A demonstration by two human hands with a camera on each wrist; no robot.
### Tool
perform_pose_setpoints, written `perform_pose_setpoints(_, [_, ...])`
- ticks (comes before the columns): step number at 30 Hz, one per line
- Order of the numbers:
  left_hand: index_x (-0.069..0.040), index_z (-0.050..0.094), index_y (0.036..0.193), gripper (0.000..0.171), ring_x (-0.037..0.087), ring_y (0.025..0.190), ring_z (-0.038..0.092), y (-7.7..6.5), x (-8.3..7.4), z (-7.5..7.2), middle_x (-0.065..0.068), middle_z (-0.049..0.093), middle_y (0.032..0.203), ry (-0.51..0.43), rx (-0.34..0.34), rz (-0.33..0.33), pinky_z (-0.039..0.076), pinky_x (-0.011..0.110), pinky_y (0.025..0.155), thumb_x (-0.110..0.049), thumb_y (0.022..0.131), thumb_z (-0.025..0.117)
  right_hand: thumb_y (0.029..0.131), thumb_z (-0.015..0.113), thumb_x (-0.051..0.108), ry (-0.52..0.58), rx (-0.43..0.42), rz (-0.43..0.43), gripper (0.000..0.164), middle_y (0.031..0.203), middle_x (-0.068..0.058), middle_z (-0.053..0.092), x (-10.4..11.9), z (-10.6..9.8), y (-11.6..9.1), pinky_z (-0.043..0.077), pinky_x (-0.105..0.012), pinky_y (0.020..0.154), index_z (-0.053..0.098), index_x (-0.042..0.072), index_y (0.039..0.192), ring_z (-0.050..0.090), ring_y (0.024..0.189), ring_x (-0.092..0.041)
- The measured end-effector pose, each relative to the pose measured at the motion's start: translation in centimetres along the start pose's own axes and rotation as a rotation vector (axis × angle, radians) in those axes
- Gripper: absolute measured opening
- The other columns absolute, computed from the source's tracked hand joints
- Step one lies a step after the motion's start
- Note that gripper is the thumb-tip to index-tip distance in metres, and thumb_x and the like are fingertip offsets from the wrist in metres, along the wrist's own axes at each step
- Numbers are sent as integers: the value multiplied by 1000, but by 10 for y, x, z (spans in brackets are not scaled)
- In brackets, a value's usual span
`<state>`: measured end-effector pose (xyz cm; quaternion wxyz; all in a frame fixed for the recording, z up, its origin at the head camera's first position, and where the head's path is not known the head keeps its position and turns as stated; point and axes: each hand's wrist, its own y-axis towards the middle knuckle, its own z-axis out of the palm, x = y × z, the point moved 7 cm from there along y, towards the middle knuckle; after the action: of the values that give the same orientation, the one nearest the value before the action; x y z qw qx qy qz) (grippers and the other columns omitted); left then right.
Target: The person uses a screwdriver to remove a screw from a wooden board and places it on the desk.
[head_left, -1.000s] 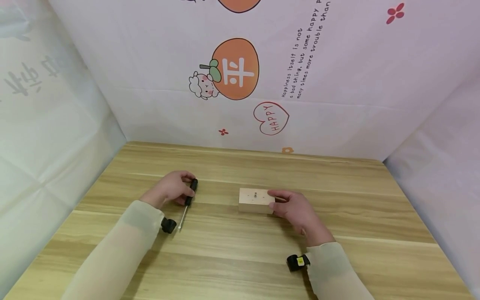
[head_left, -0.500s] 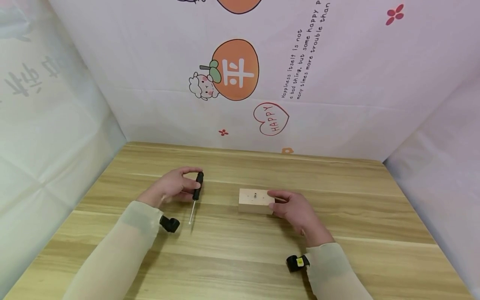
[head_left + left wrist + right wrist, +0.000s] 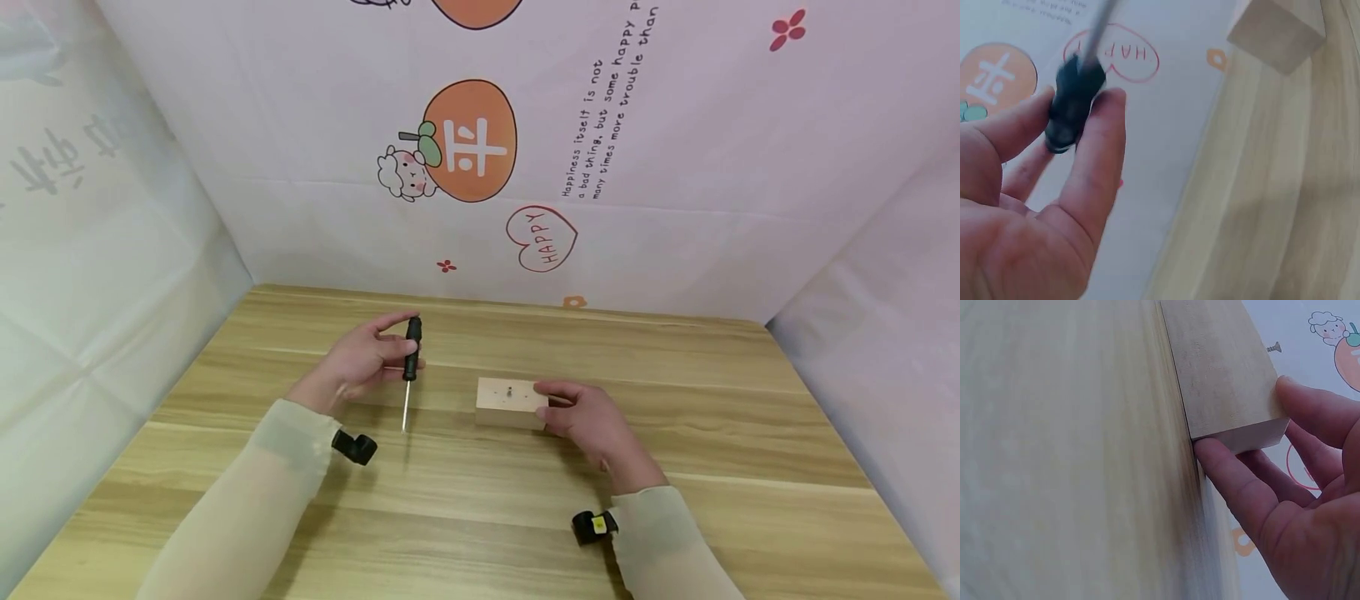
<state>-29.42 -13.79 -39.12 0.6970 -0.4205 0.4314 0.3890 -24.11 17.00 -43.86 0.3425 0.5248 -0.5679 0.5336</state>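
Note:
My left hand (image 3: 358, 360) holds a black-handled screwdriver (image 3: 412, 350) above the table, its thin metal shaft pointing down. In the left wrist view, thumb and fingers pinch the screwdriver handle (image 3: 1075, 103). To the right of it, a pale wooden block (image 3: 498, 417) lies on the table. A small screw (image 3: 510, 392) stands upright in the block's top face, among several small dark holes. My right hand (image 3: 596, 425) grips the block's right end. The right wrist view shows the screw (image 3: 1274, 347) sticking out of the block (image 3: 1222, 369), its head away from the wood.
The wood-grain table (image 3: 450, 517) carries the block. A white printed sheet (image 3: 645, 250) rises behind its far edge, and plain white sheets stand at the left and right sides. Black wrist cameras (image 3: 363, 450) sit on both sleeves.
My left hand has lifted the screwdriver and moved right and farther from me, toward the block, with the shaft turning more upright. The right hand and block have stayed in place.

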Motion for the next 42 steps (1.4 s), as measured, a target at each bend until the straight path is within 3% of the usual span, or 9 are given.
perform_pose_setpoints(5, [-23,45,151,59,55,120,50,-1,-9,17,31,41,134,-34,9,50,50,53,93,6,100,53,91,72,2,12,14,0,39,142,-17,51,2,1,-3,57,-37,85,67,6,129,62,112,-28])
perform_pose_setpoints(11, [-20,43,152,64,50,113,59,-2,-17,36,29,51,128,-16,60,82,53,51,89,13,97,50,91,72,2,11,17,-6,39,143,-17,49,3,1,-3,56,-37,86,67,7,129,61,114,-28])
perform_pose_setpoints(16, [-17,48,148,65,53,109,59,1,-23,44,26,52,126,-11,-8,160,56,50,83,15,93,59,91,72,2,12,13,-13,38,143,-17,50,2,1,-3,56,-37,86,67,6,129,60,115,-29])
perform_pose_setpoints(22, [-12,53,143,60,32,91,68,5,-29,52,24,54,125,8,-89,258,57,52,80,12,90,66,91,72,3,15,15,-17,38,143,-19,49,1,0,-2,56,-37,87,67,5,129,59,117,-30])
perform_pose_setpoints(28, [-11,56,142,48,39,106,63,9,-29,60,28,52,134,-39,-108,268,58,49,76,7,97,59,91,72,1,19,5,-9,37,143,-17,50,3,0,-3,56,-37,86,68,7,128,59,118,-30])
perform_pose_setpoints(32, [-13,60,139,46,38,107,64,10,-30,63,23,55,125,-44,-155,285,59,47,76,5,96,61,90,72,2,9,6,-15,38,143,-17,50,4,2,-4,56,-37,86,68,7,128,59,118,-29])
perform_pose_setpoints(37, [-13,65,134,45,31,95,69,10,-33,68,17,58,114,-5,-224,375,59,47,74,3,92,69,90,73,2,6,-1,-8,38,142,-17,51,3,2,-4,57,-37,85,69,8,127,61,115,-28])
perform_pose_setpoints(42, [-12,67,131,44,28,93,69,8,-35,75,17,60,115,21,-233,476,58,50,77,0,89,73,90,73,2,6,-8,-5,37,140,-16,52,2,2,-4,57,-37,85,68,8,127,62,111,-27])
